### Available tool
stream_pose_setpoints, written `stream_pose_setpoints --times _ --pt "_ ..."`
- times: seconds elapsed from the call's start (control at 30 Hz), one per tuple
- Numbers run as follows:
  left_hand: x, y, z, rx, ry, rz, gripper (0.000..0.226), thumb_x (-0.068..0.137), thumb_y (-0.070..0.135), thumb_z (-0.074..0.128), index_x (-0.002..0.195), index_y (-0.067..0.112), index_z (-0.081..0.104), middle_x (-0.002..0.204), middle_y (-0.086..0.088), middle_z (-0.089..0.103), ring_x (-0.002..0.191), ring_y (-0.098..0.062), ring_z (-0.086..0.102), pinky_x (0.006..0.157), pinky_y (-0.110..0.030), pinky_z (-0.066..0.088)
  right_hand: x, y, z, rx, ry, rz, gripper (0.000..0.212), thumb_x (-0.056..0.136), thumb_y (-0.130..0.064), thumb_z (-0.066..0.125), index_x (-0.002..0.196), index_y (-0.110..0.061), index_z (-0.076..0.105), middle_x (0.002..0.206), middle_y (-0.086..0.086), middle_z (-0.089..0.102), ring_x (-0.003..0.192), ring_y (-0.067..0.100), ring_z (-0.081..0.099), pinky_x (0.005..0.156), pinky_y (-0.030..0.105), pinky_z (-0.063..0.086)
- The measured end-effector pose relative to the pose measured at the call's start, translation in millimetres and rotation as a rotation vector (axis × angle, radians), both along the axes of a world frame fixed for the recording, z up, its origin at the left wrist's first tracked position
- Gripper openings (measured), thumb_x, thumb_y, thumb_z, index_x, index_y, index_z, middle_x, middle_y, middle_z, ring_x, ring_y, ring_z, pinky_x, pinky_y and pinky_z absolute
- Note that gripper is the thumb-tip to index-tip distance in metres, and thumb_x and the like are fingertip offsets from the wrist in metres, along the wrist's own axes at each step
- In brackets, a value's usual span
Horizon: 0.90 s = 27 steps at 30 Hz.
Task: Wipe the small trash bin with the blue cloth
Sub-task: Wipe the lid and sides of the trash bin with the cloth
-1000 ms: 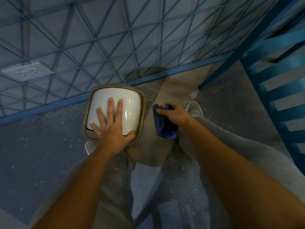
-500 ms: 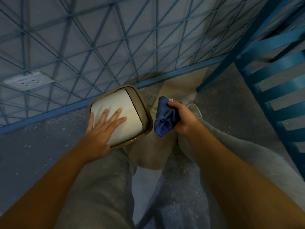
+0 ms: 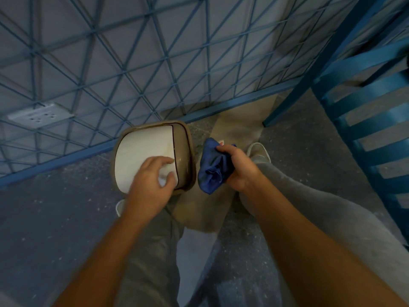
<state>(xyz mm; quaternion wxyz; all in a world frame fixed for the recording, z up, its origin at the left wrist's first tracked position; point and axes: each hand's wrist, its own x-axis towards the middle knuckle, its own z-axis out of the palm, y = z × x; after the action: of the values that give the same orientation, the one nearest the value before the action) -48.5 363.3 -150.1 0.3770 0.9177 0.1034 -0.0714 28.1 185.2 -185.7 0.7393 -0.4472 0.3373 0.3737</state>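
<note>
Bin (image 3: 141, 145): stands on the floor (image 3: 55, 218) at the foot of the blue wall grid (image 3: 132, 63), white lid up, tan rim round it.

Left hand (image 3: 149, 187): over the near right part of the lid, arm reaching forward from below. Its fingers (image 3: 162, 161) are bent, tips on the white lid close to the seam with the rim, thumb set apart below them. The hand is blurred; whether it grips or only rests cannot be told.

Cloth (image 3: 211, 169): blue, bunched, off the floor, just beside the bin's right rim; contact with the rim cannot be told.

Right hand (image 3: 239, 169): fingers curled tight round the cloth's right side, knuckles up, most of the cloth hanging out to the left. Forearm runs in from the lower right.
</note>
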Motion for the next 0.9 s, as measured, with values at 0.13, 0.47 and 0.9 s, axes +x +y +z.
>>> stream_pose_setpoints --times 0.13,0.47,0.9 --pt "3 -50 6 -0.191 0.071 0.183 0.040 0.081 0.037 0.065 0.113 0.014 0.058 0.107 0.001 0.057 0.096 -0.012 0.056 0.084 -0.030 0.050 -11 6 14 0.073 -0.033 0.062 0.025 0.090 -0.023 0.054 0.099 0.000 0.062 0.090 0.013 0.066 0.081 0.020 0.063 0.079 0.028 0.052" --pt "15 -41 13 -0.445 0.098 0.402 0.042 0.080 0.035 0.067 0.115 0.035 0.045 0.108 0.001 0.056 0.097 -0.014 0.057 0.076 -0.024 0.050 -21 6 27 0.169 -0.192 0.099 0.019 0.093 -0.019 0.051 0.101 -0.008 0.063 0.090 0.005 0.071 0.083 0.015 0.068 0.075 0.025 0.057" --pt "26 -36 23 -1.089 0.155 0.704 0.024 0.096 0.023 0.044 0.113 0.015 0.059 0.103 -0.002 0.067 0.098 -0.015 0.064 0.091 -0.033 0.049 -21 -4 36 0.175 -0.126 0.034 0.033 0.087 0.000 0.035 0.093 -0.002 0.067 0.101 0.014 0.067 0.092 0.026 0.062 0.091 0.033 0.045"
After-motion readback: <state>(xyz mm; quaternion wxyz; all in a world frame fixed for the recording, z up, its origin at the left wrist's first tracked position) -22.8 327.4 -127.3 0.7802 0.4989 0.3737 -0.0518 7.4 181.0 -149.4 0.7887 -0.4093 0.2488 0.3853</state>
